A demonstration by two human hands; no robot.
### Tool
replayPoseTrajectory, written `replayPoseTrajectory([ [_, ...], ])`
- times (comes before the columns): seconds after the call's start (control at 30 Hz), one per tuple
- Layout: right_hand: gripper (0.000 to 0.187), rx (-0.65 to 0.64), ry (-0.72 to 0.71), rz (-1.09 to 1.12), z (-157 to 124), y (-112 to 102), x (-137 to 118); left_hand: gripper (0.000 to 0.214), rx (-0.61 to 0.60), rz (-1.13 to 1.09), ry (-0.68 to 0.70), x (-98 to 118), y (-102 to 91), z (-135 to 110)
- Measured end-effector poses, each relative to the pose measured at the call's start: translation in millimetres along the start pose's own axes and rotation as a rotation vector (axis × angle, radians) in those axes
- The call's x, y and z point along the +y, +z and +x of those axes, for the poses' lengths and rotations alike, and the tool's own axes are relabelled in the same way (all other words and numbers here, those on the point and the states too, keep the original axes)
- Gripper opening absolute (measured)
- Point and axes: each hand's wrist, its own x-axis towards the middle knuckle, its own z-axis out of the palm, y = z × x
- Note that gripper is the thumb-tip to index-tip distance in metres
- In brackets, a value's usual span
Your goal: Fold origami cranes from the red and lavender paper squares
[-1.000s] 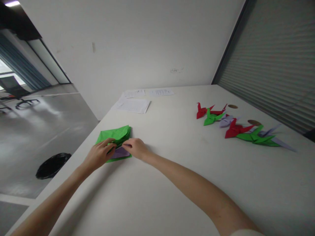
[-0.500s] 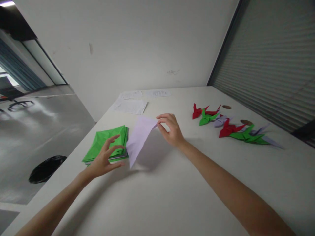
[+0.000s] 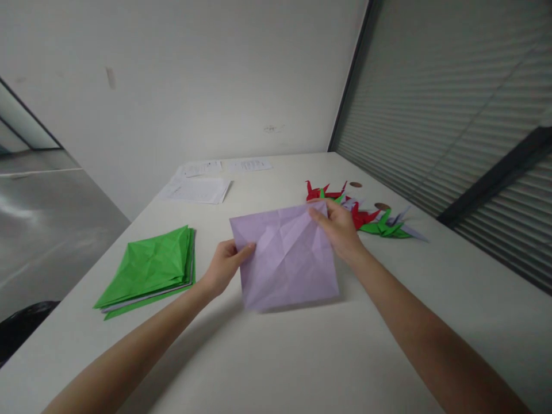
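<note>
I hold a creased lilac paper square [image 3: 287, 256] just above the white table [image 3: 302, 356], in front of me. My left hand [image 3: 225, 267] pinches its left edge, thumb on top. At the sheet's upper right corner my right hand [image 3: 340, 229] grips it with closed fingers. A stack of green paper squares [image 3: 149, 270], with paler sheets showing at its edges, lies to the left of my left hand.
Several folded paper cranes [image 3: 371, 218] in red, green and lilac lie at the right, behind my right hand. White printed sheets [image 3: 200, 187] rest at the table's far end. Slatted blinds [image 3: 452, 115] run along the right. A black bag [image 3: 19, 328] sits on the floor at left.
My right hand drew the lilac sheet out of the green stack and carried it right. My left hand left the stack and took the sheet's left edge. The view turned right.
</note>
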Motion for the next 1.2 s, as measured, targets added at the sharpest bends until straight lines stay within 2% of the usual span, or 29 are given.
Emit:
replayPoseTrajectory([
  [0.1, 0.044, -0.269, 0.401, 0.0, -13.3, -20.0, 10.2, 0.046, 0.035, -0.027, -0.075, -6.6, 6.6, 10.8],
  [0.17, 0.041, -0.318, 0.506, -0.039, -21.0, -30.7, 18.7, 0.047, 0.027, -0.027, -0.095, -11.3, 7.5, 16.8],
  [0.23, 0.039, -0.272, 0.504, -0.064, -25.0, -37.8, 26.4, 0.046, 0.02, 0.019, -0.06, -14.4, 6.3, 22.6],
  [0.3, 0.038, -0.218, 0.418, -0.093, -25.1, -41.7, 29.6, 0.044, 0.038, 0.141, 0.051, -13.5, 3.0, 27.8],
  [0.4, 0.031, -0.197, 0.136, -0.112, -22.1, -46.9, 23.2, 0.033, 0.048, 0.38, 0.409, -2.5, -6.2, 32.2],
  [0.47, 0.019, -0.239, -0.073, -0.133, -21.9, -53.3, 17.0, 0.027, -0.133, 0.535, 0.719, 6.9, -13.4, 31.6],
  [0.53, 0.015, -0.323, -0.186, -0.214, -25.6, -63.1, 16.8, 0.03, -0.358, 0.68, 0.933, 11.6, -19.5, 27.9],
  [0.6, 0.022, -0.488, -0.192, -0.349, -33.3, -74.8, 25.8, 0.039, -0.602, 0.858, 0.92, 8.6, -23.7, 21.9],
  [0.63, 0.025, -0.581, -0.161, -0.44, -38.3, -80.5, 33.0, 0.042, -0.696, 0.947, 0.868, 5.0, -25.2, 18.5],
  [0.7, 0.037, -0.741, -0.074, -0.63, -48.1, -88.6, 49.1, 0.047, -0.803, 1.078, 0.747, -3.3, -26.5, 12.1],
  [0.77, 0.043, -0.829, -0.034, -0.778, -55.4, -88.5, 61.6, 0.051, -0.876, 1.131, 0.625, -8.1, -24.1, 8.5],
  [0.83, 0.041, -0.756, -0.054, -0.882, -59.5, -76.3, 66.8, 0.049, -0.827, 1.131, 0.525, -8.9, -15.4, 9.2],
  [0.87, 0.04, -0.669, -0.074, -0.916, -61.1, -65.3, 67.0, 0.044, -0.739, 1.129, 0.497, -9.2, -8.3, 11.3],
  [0.93, 0.042, -0.507, -0.094, -0.954, -65.7, -35.7, 65.5, 0.041, -0.473, 1.119, 0.481, -14.5, 9.7, 17.8],
  [0.97, 0.049, -0.472, -0.096, -0.971, -69.3, -19.1, 65.2, 0.044, -0.373, 1.092, 0.479, -20.6, 19.5, 21.5],
  [1.0, 0.056, -0.473, -0.098, -0.993, -73.7, -2.9, 65.9, 0.049, -0.325, 1.057, 0.483, -29.2, 28.8, 25.1],
  [1.1, 0.058, -0.508, -0.064, -1.086, -88.6, 32.5, 74.8, 0.058, -0.256, 0.982, 0.506, -62.7, 48.5, 32.4],
  [1.2, 0.065, -0.541, -0.041, -1.176, -98.2, 39.4, 85.7, 0.055, -0.288, 1.112, 0.528, -87.7, 53.4, 33.4],
])
